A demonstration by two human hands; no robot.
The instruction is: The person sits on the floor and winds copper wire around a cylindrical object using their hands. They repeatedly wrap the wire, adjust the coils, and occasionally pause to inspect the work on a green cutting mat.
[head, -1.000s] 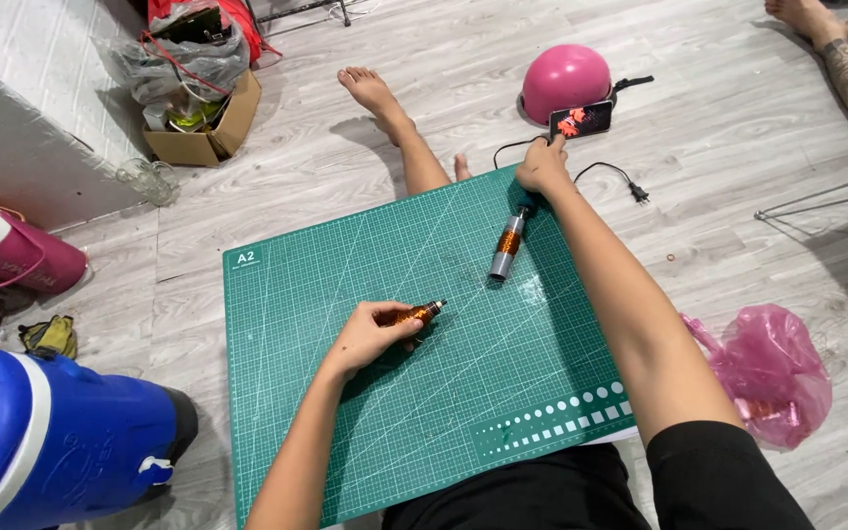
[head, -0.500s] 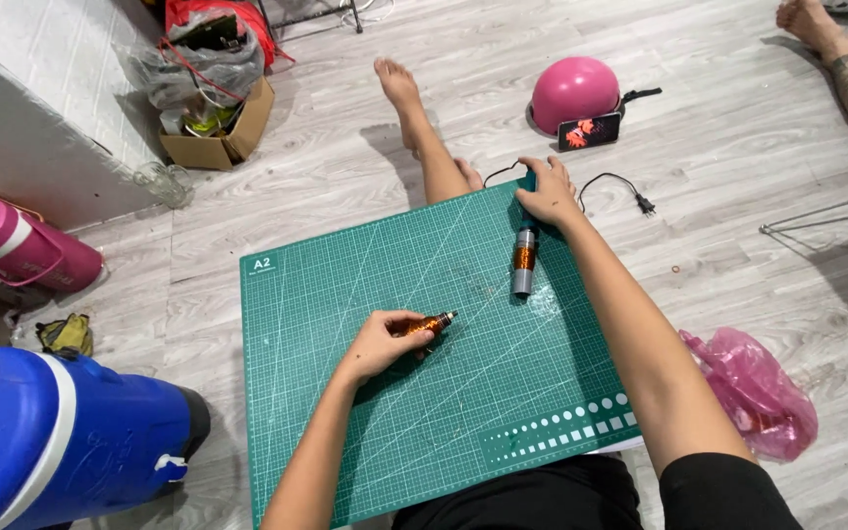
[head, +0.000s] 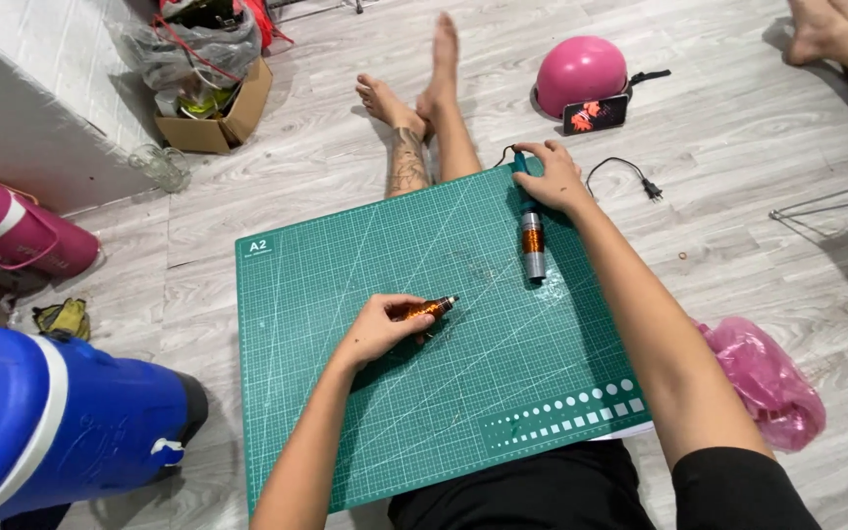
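**Two hands, two copper-wound coils on a green cutting mat**

At the far left, about 8 o'clock, a large blue water jug [head: 56,427] lies on its side on the pale wooden floor [head: 738,147]. Above it, at 9 o'clock, a pink insulated bottle [head: 17,231] also lies flat. At 11 o'clock a cardboard box [head: 233,113] holds bags and clutter.

The green cutting mat [head: 424,393] fills the centre. On it, just left of middle, the left hand [head: 380,329] is curled closed around a small copper-wound coil [head: 429,309], whose grey tip pokes out toward 2 o'clock. The hand rests on the mat.

Right of centre, at about 1 o'clock on the mat, a second coil tool [head: 533,245] lies with its copper band and grey end pointing toward 6 o'clock. The right hand [head: 554,177] covers its upper end at the mat's far edge, fingers bent down over it; how firmly it grips cannot be told.

Beyond, at 1 o'clock, sits a pink helmet [head: 581,74] with a phone [head: 596,113] propped against it. A black power plug [head: 645,185] lies near the right wrist. At 4 o'clock a crumpled pink plastic bag [head: 763,383] lies beside the right arm.
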